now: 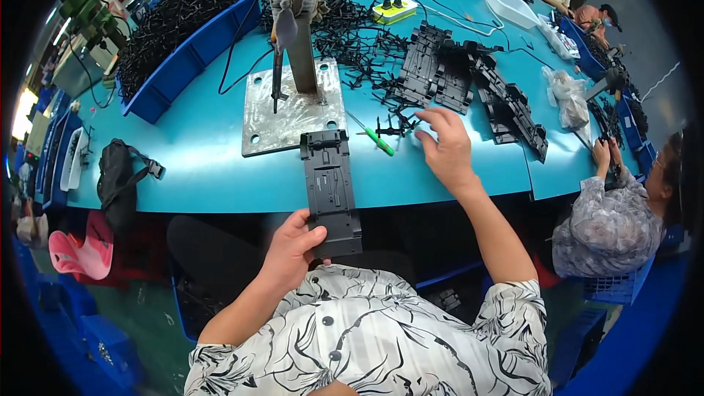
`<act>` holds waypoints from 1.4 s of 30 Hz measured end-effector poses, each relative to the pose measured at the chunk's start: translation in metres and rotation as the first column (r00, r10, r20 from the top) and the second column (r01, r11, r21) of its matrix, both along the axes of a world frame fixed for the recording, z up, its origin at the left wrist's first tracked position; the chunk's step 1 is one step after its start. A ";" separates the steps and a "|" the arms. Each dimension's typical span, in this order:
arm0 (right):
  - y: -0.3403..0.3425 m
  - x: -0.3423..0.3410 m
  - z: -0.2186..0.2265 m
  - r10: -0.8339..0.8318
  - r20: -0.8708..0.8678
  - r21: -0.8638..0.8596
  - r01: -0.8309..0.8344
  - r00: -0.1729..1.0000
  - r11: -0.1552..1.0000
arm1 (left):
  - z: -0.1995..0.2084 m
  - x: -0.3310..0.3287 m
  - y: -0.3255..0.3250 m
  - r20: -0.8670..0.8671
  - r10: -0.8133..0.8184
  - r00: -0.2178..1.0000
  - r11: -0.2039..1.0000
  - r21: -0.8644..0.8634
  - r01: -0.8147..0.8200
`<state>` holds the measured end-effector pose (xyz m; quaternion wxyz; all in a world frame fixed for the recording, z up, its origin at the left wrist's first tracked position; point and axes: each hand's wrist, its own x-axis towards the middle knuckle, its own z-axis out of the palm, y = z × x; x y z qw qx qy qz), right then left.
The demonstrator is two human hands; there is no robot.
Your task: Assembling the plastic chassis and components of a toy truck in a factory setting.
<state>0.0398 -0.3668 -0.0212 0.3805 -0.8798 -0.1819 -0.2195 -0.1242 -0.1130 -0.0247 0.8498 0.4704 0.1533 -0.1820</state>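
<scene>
My left hand [295, 243] is closed on the near end of a long black plastic chassis plate [330, 191], thumb on top. Its far end reaches over the table edge and overlaps the corner of a square metal base plate [257, 114]. My right hand [446, 145] is over the table, thumb and index finger apart, beside a small branched black plastic part [398, 126]. Nothing shows between those fingers. Between my hands lies a green-handled screwdriver [380, 142]. Several more black chassis plates [433, 66] are stacked beyond my right hand.
From the base plate rises a metal post [301, 51] with a hanging tool [277, 73]. A heap of branched black parts [352, 37] lies behind it. Blue bin [180, 59] stands left, a black bag [117, 187] at the edge. A co-worker [609, 220] sits at right.
</scene>
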 end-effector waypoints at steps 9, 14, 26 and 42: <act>-0.010 0.016 0.000 0.119 -0.044 0.025 -0.118 0.992 0.993 | -0.007 0.003 0.005 -0.020 0.038 0.999 0.998 -0.049 -0.039; -0.036 0.003 0.008 0.319 -0.650 0.637 0.266 0.690 0.724 | -0.011 0.007 0.005 -0.039 0.049 0.998 0.997 -0.051 -0.051; -0.051 -0.005 0.045 -0.199 -0.313 -0.437 0.045 0.929 0.899 | -0.007 0.007 0.005 -0.070 0.056 0.996 0.996 -0.059 -0.060; -0.038 -0.036 0.042 0.254 -0.289 -0.269 -0.333 0.923 0.904 | -0.017 0.005 -0.002 -0.061 0.040 0.997 0.997 -0.065 -0.044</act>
